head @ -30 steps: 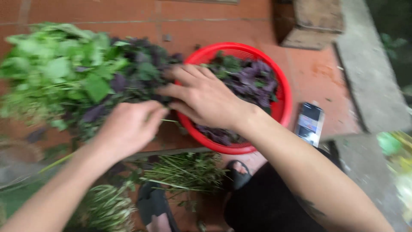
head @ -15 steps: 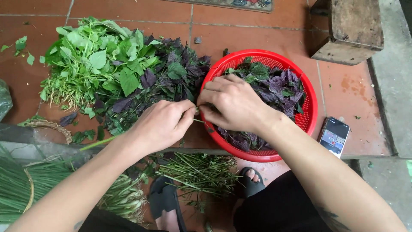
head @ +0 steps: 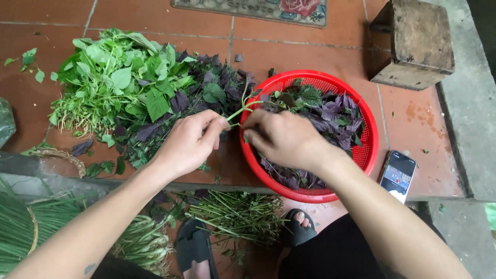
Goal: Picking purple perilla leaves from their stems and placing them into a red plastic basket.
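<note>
Both hands have been drawn closer together since the earlier frame, and a thin green herb stem (head: pixel 243 109) is now seen stretched between them at the middle of the frame. The stem is pinched between thumb and fingers of the left hand (head: pixel 190 142), which is closed on its lower end just left of the basket rim. The right hand (head: pixel 283 138) is closed on the same stem from the other side, its fingers curled over the left part of the red plastic basket (head: pixel 370 135). The stem rises from the fingertips toward the upper right, its leafy end lying over the basket's edge.

The basket is filled with purple and dark green perilla leaves (head: pixel 330 111). A heap of green and purple leafy herbs (head: pixel 134 88) is spread on the terracotta floor tiles (head: pixel 155 15) at the upper left. A bundle of stripped green stems (head: pixel 235 214) is seen at lower centre, beside black sandals (head: pixel 194 248). Bunches of long thin greens (head: pixel 20 232) tied with a band are seen at the lower left. A smartphone (head: pixel 398 175) lies just right of the basket, and a wooden stool (head: pixel 418 41) stands at the upper right.
</note>
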